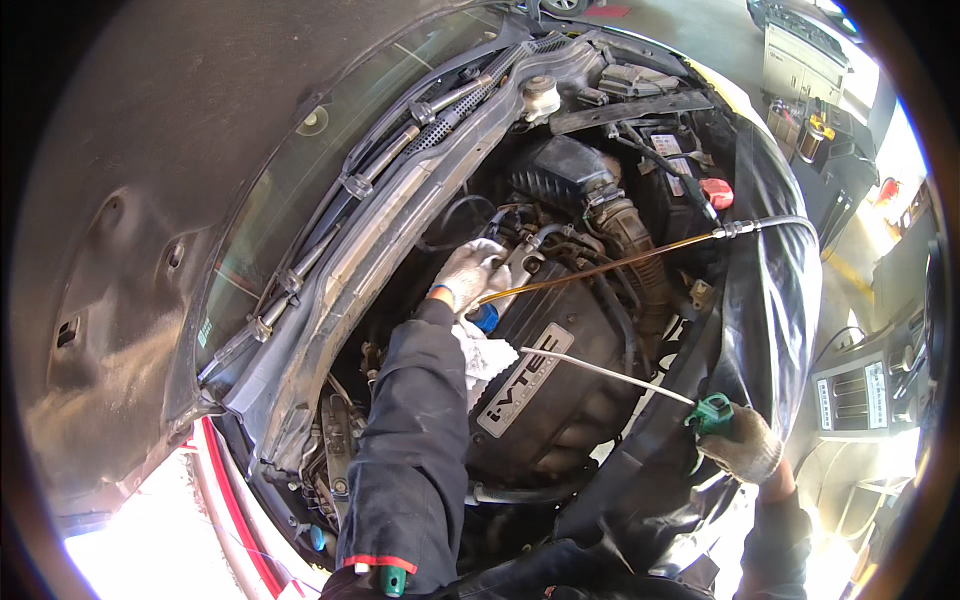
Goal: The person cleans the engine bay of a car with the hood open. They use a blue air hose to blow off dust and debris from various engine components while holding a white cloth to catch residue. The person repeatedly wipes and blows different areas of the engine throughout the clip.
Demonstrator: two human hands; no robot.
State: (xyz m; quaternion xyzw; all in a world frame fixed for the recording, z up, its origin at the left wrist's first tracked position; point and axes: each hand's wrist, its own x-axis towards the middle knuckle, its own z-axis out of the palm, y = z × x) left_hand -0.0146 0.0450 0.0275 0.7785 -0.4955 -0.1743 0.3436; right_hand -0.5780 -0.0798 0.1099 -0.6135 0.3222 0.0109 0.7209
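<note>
Over the engine of a car, my left hand [468, 272], in a pale glove, is closed with its fingers curled. A thin amber tube [610, 266] runs into the lower edge of this hand; its end is hidden there. Just below lie a blue round part [485, 318] and a crumpled white cloth [486, 358]. My right hand [748, 445], also gloved, grips a green-handled tool [711, 413] at the right. From that handle a long, thin pale rod [610, 374] reaches left across the black engine cover [560, 420], its tip beside the cloth.
A metal fitting [735, 230] joins the amber tube to a grey hose [795, 222]. A black sheet [765, 320] drapes the car's edge. Around the engine are an air filter housing [562, 172] and a battery [672, 160]. The raised hood [120, 260] stands left; a cart [855, 395] is at right.
</note>
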